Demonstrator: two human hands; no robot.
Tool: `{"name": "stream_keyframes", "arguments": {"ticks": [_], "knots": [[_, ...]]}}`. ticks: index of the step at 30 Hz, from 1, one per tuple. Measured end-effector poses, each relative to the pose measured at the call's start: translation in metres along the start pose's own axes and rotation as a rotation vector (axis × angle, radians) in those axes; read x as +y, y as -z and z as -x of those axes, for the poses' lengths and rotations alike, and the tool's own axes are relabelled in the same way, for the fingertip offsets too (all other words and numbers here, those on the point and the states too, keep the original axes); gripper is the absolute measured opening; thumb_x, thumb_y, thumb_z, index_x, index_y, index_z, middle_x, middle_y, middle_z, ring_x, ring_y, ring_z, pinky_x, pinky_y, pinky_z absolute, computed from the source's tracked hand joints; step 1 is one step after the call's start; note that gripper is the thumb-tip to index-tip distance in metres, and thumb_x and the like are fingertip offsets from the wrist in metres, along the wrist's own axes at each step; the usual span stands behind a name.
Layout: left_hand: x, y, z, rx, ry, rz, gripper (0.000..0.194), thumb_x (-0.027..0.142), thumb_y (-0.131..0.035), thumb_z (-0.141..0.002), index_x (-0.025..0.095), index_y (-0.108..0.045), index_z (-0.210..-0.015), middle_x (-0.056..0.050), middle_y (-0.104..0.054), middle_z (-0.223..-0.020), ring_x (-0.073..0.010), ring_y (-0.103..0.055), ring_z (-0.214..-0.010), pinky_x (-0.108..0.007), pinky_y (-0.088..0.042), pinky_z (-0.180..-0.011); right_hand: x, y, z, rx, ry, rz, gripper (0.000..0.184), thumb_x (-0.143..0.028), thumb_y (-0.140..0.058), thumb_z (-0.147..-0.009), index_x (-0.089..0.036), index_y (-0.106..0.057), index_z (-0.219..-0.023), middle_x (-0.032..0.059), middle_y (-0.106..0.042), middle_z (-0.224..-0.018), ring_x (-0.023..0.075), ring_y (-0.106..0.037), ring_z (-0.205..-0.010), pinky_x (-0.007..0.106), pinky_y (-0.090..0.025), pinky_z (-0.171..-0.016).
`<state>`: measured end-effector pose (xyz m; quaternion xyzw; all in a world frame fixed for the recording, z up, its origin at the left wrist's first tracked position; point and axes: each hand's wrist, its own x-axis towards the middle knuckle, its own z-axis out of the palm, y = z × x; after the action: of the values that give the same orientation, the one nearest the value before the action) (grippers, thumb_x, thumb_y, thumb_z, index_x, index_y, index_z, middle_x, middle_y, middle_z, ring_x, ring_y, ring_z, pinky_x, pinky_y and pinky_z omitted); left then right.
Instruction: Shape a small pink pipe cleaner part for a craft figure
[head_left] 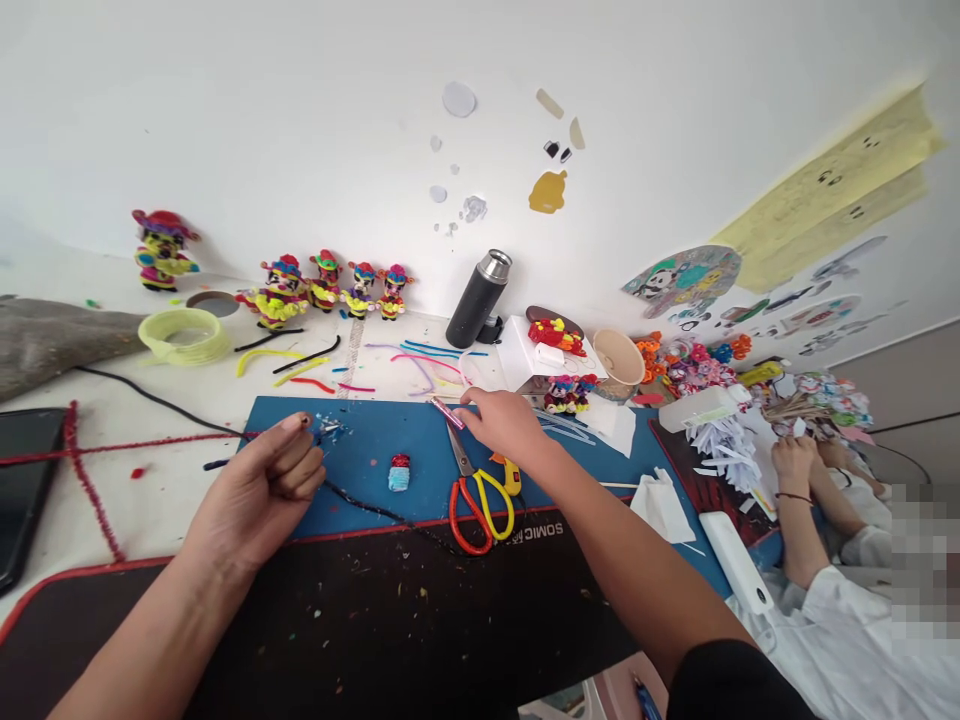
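Note:
My left hand (274,468) is closed above the left end of the blue mat (300,520), fingers curled and thumb pressed on them; a small dark bit shows at the thumb tip, but what they pinch is unclear. My right hand (502,425) is over the middle of the mat, its fingers on a slim shiny pink tube (448,412). Just below lie scissors (472,515) with one red and one yellow handle, beside a yellow hot glue gun (511,477). Between my hands lies a small bundle wrapped in red and light blue fuzzy stem (400,473).
Several fuzzy-stem figures (277,290) stand along the wall. Cut pipe cleaners (420,365) lie behind the mat, near a dark thermos (478,300). A roll of tape (182,337) sits at left. Another person's hands (799,465) work at right among paper strips (724,450).

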<state>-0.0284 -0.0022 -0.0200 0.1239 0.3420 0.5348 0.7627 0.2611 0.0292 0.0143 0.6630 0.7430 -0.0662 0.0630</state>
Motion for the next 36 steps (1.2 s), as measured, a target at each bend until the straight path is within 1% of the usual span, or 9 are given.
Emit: {"name": "stream_keyframes", "arguments": {"ticks": [4,7,12,13,16,20,23,27,36], "knots": [[-0.003,0.002,0.000,-0.033,0.002,-0.010,0.045,0.025,-0.081,-0.084,0.022,-0.041,-0.064,0.012,-0.020,-0.055,-0.0083,-0.011,-0.045,-0.023,-0.021,-0.036,-0.019,-0.006,-0.017,-0.023,0.047,0.028,0.037,-0.049,-0.060,-0.103,-0.020,-0.072,-0.123,0.0138,-0.080,-0.110,0.0310,-0.073,-0.103,0.034,-0.047,-0.079],[-0.006,0.003,0.000,-0.047,0.006,-0.019,0.044,0.025,-0.081,-0.086,0.022,-0.042,-0.065,0.012,-0.018,-0.056,-0.0087,-0.009,-0.047,-0.023,-0.020,-0.037,-0.026,-0.010,-0.027,-0.038,0.047,0.030,0.030,-0.043,-0.066,-0.100,-0.017,-0.074,-0.113,0.0150,-0.080,-0.107,0.0309,-0.073,-0.100,0.034,-0.047,-0.078],[-0.010,0.002,0.001,-0.053,0.015,-0.065,0.044,0.029,-0.084,-0.084,0.022,-0.044,-0.066,0.012,-0.016,-0.059,-0.0082,-0.009,-0.049,-0.021,-0.018,-0.039,-0.038,-0.008,-0.023,0.017,0.058,-0.050,0.025,-0.037,-0.058,-0.104,-0.020,-0.074,-0.112,0.0102,-0.080,-0.105,0.0262,-0.073,-0.094,0.031,-0.046,-0.073],[-0.011,0.001,0.002,-0.053,0.016,-0.079,0.045,0.030,-0.085,-0.083,0.022,-0.044,-0.066,0.012,-0.016,-0.059,-0.0080,-0.009,-0.049,-0.021,-0.018,-0.039,-0.042,-0.008,-0.018,0.033,0.064,-0.101,0.025,-0.039,-0.056,-0.105,-0.022,-0.074,-0.110,0.0071,-0.080,-0.097,0.0239,-0.072,-0.088,0.030,-0.044,-0.069],[-0.014,-0.002,0.003,-0.055,0.014,-0.130,0.045,0.034,-0.088,-0.080,0.022,-0.047,-0.067,0.013,-0.017,-0.058,-0.0073,-0.009,-0.049,-0.021,-0.016,-0.040,-0.053,-0.012,0.002,0.039,0.082,-0.627,0.025,-0.039,-0.059,-0.102,-0.022,-0.071,-0.087,-0.0010,-0.067,-0.066,0.0172,-0.062,-0.062,0.026,-0.039,-0.058],[-0.017,-0.004,0.004,-0.045,0.031,-0.203,0.048,0.041,-0.091,-0.075,0.021,-0.048,-0.067,0.013,-0.020,-0.055,-0.0065,-0.011,-0.048,-0.021,-0.016,-0.041,-0.067,-0.021,0.027,-0.170,0.116,-1.187,0.030,-0.043,-0.058,-0.101,-0.021,-0.063,-0.081,-0.0044,-0.059,-0.061,0.0119,-0.056,-0.051,0.024,-0.043,-0.053],[-0.019,-0.003,0.004,-0.038,0.036,-0.247,0.049,0.045,-0.092,-0.073,0.021,-0.049,-0.067,0.013,-0.022,-0.053,-0.0063,-0.013,-0.048,-0.022,-0.015,-0.042,-0.075,-0.027,0.041,-0.279,0.063,-1.352,0.031,-0.047,-0.062,-0.098,-0.019,-0.065,-0.086,-0.0033,-0.061,-0.060,0.0112,-0.058,-0.047,0.021,-0.037,-0.044],[-0.023,-0.001,0.003,-0.061,0.044,-0.290,0.047,0.047,-0.091,-0.073,0.021,-0.053,-0.069,0.013,-0.024,-0.052,-0.0063,-0.014,-0.048,-0.022,-0.015,-0.043,-0.081,-0.038,0.053,-0.346,-0.001,-1.574,0.034,-0.050,-0.065,-0.094,-0.016,-0.067,-0.095,0.0028,-0.072,-0.074,0.0146,-0.069,-0.052,0.020,-0.038,-0.040],[-0.027,-0.003,0.004,-0.071,0.037,-0.362,0.049,0.052,-0.092,-0.070,0.020,-0.054,-0.070,0.013,-0.025,-0.050,-0.0057,-0.012,-0.048,-0.023,-0.013,-0.044,-0.093,-0.059,0.072,-0.396,0.025,-1.839,0.042,-0.057,-0.069,-0.094,-0.016,-0.065,-0.103,-0.0022,-0.067,-0.065,0.0096,-0.059,-0.041,0.018,-0.030,-0.034]]}}
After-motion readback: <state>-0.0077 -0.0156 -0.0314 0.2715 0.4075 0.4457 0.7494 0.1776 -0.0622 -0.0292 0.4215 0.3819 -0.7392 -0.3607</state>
